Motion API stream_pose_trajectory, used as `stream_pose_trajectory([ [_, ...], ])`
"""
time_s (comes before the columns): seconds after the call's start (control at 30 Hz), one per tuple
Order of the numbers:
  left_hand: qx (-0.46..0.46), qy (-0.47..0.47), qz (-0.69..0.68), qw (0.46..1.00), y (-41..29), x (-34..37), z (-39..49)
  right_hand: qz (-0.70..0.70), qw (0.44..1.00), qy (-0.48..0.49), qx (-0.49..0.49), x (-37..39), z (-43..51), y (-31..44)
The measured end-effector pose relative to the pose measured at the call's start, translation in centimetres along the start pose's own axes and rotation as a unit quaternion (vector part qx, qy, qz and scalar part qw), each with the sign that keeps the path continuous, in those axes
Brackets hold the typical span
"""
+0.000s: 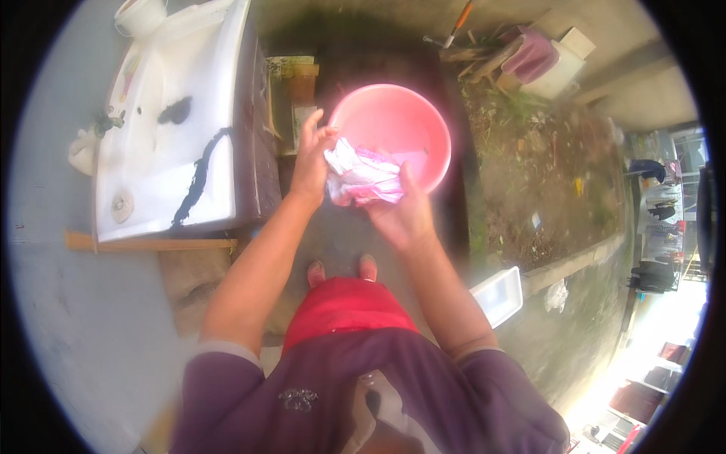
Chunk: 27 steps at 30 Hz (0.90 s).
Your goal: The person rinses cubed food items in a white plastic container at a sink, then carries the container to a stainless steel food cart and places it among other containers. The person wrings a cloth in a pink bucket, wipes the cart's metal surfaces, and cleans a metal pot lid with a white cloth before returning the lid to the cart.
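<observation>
A bunched white and pink cloth (366,173) is held up at the near rim of a pink plastic basin (391,113). My right hand (402,213) grips the cloth from below and the right, its thumb lying along the edge. At the cloth's left side, my left hand (312,156) touches it, with the index finger and thumb raised apart; its other fingers are hidden behind the folds. Some liquid seems to lie in the basin's bottom, partly covered by the cloth.
To the left stands a white sink (204,108) with a dark, cracked-looking streak and a tap (108,122). A white bucket (139,17) is at its far end. On the right are weedy soil (539,187), a low kerb (573,264) and a white plastic tray (499,298).
</observation>
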<state>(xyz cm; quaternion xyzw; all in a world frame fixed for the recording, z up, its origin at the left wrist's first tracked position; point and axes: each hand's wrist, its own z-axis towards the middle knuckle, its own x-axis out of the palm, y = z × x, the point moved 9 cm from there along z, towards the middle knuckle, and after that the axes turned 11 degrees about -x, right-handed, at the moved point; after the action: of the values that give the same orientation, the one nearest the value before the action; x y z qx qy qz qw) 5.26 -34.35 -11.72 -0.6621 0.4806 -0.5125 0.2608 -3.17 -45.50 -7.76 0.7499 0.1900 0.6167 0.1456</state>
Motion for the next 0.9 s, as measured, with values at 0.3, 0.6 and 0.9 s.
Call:
stream_pose_trajectory([
  [0.3, -0.083, -0.019, -0.021, 0.996, -0.2, 0.7, -4.6, -0.035, 0.994, -0.071, -0.073, -2.3, 1.8, 0.6],
  [0.6, 0.083, -0.119, 0.238, 0.960, -5.9, 0.8, -3.3, -0.019, 0.993, -0.072, -0.095, 1.4, 1.2, -4.3],
  [0.9, 0.156, -0.105, 0.260, 0.947, -7.1, 0.2, -3.3, -0.014, 0.995, -0.070, -0.076, 3.5, 1.4, -5.9],
])
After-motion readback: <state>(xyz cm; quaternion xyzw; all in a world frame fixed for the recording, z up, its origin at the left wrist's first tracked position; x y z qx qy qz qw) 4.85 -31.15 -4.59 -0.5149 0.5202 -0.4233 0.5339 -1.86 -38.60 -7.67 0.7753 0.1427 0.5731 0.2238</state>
